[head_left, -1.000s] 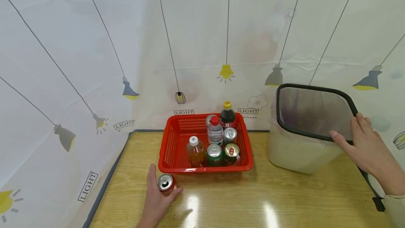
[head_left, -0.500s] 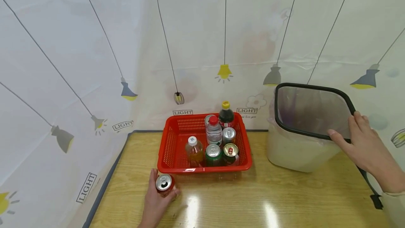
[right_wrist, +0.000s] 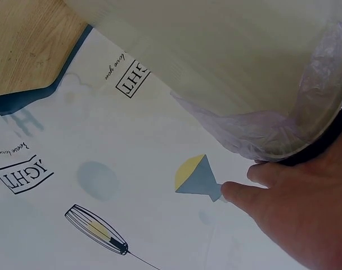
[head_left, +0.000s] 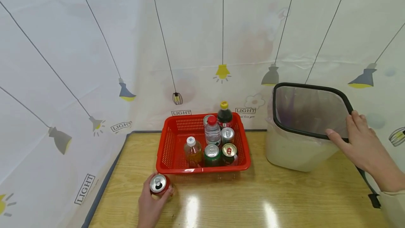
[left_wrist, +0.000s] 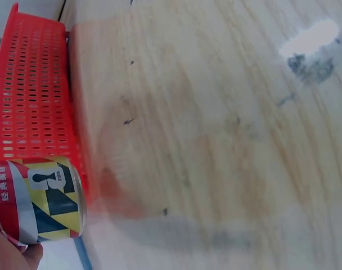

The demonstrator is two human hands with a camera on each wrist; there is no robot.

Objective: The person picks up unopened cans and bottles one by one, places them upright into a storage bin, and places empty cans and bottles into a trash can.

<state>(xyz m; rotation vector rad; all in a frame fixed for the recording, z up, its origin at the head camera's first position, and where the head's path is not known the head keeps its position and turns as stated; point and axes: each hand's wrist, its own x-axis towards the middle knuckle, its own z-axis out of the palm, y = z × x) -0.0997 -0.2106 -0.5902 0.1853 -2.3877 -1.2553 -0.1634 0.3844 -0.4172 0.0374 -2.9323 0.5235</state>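
My left hand (head_left: 151, 200) grips a red soda can (head_left: 160, 185) with its tab opened, just in front of the red basket's left corner. Fingers wrap its far side and the thumb its near side. In the left wrist view the can (left_wrist: 39, 199) shows a yellow and black pattern near its bottom rim, overlapping the basket wall (left_wrist: 33, 95). My right hand (head_left: 364, 141) rests on the black rim of the lined trash bin (head_left: 294, 150), its fingers fairly straight. The right wrist view shows that hand (right_wrist: 300, 208) against the rim.
The red basket (head_left: 202, 170) holds a white-capped bottle (head_left: 193, 152), a red-capped bottle (head_left: 213, 132), a yellow-capped cola bottle (head_left: 224, 115) and several cans, including a green one (head_left: 212, 154). Behind the wooden table (head_left: 240, 196) hangs a lamp-print cloth (head_left: 196, 27).
My left hand has closed round the red can and shifted it slightly left. The right hand stays on the bin rim; the whole view drifts a little left.
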